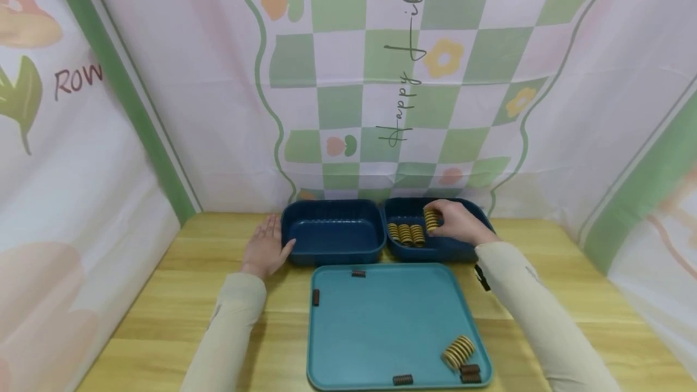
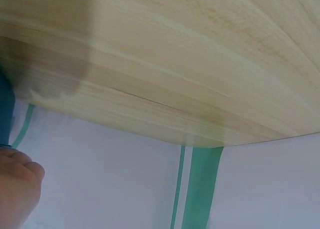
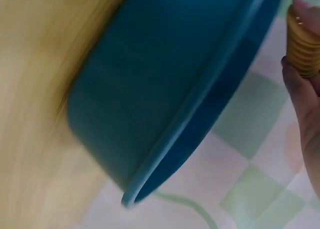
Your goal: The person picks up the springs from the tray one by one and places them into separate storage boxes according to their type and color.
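Observation:
My right hand (image 1: pixel 458 221) pinches a stack of round sandwich cookies (image 1: pixel 431 220) between thumb and fingers, over the right dark-blue bin (image 1: pixel 435 254). The right wrist view catches the same cookie stack (image 3: pixel 302 48) above the bin's rim (image 3: pixel 200 84). Three more rows of cookies (image 1: pixel 405 235) lie in the left part of that bin. My left hand (image 1: pixel 264 248) is beside the left dark-blue bin (image 1: pixel 334 256), fingers extended and thumb at its near-left rim. Only part of the left hand (image 2: pixel 19 189) appears in the left wrist view.
A teal tray (image 1: pixel 381 325) lies in front of the bins. At its near-right corner are a cookie stack (image 1: pixel 458 352) and dark brown ridged pieces (image 1: pixel 470 374). Other brown pieces (image 1: pixel 403 379) lie along its edges. Printed fabric (image 1: pixel 337 59) hangs behind the wooden table (image 1: pixel 158 319).

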`<act>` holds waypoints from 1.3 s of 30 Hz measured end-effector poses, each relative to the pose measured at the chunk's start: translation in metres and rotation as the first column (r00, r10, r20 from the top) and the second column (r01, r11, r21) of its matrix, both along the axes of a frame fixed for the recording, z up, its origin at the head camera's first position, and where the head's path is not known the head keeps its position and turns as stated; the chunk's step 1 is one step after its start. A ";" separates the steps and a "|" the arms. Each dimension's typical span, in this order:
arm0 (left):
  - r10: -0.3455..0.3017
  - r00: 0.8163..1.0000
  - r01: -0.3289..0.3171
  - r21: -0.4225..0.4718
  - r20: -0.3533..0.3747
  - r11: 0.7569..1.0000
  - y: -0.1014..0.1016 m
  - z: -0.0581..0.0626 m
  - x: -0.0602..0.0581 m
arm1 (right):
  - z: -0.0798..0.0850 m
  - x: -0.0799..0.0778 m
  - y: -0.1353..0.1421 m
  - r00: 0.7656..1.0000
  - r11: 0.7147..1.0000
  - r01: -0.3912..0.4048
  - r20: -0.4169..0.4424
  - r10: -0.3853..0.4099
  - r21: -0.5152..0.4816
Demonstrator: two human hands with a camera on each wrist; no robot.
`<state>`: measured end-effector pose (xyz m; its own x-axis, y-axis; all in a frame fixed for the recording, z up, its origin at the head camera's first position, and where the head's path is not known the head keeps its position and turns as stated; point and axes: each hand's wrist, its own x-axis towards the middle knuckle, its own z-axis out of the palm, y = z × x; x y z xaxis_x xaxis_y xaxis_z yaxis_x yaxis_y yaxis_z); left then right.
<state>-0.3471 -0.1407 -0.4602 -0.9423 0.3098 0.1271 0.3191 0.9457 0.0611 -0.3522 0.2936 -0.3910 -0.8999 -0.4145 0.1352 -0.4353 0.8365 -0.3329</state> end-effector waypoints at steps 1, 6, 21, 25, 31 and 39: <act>-0.001 1.000 0.001 0.002 0.001 1.000 0.000 0.000 0.000 | -0.003 -0.004 0.002 1.000 0.997 -0.011 -0.007 0.012 0.071; -0.002 1.000 0.002 0.004 0.006 1.000 0.001 0.002 0.002 | -0.017 -0.020 0.005 1.000 0.954 -0.024 0.004 0.024 0.299; 0.001 1.000 -0.001 0.008 0.002 1.000 0.003 0.006 0.005 | -0.048 -0.037 -0.001 0.997 0.946 -0.033 0.077 0.008 0.323; 0.002 1.000 -0.002 0.007 0.003 1.000 0.003 0.006 0.005 | -0.048 -0.039 -0.001 0.997 0.950 -0.045 0.073 0.024 0.310; 0.001 1.000 -0.001 0.014 0.003 1.000 0.003 0.005 0.004 | -0.044 -0.035 0.002 0.996 0.957 -0.017 0.085 -0.008 0.291; -0.002 1.000 0.002 0.020 -0.006 1.000 0.000 0.002 0.002 | -0.021 -0.019 0.011 0.994 0.981 0.069 0.075 -0.084 0.184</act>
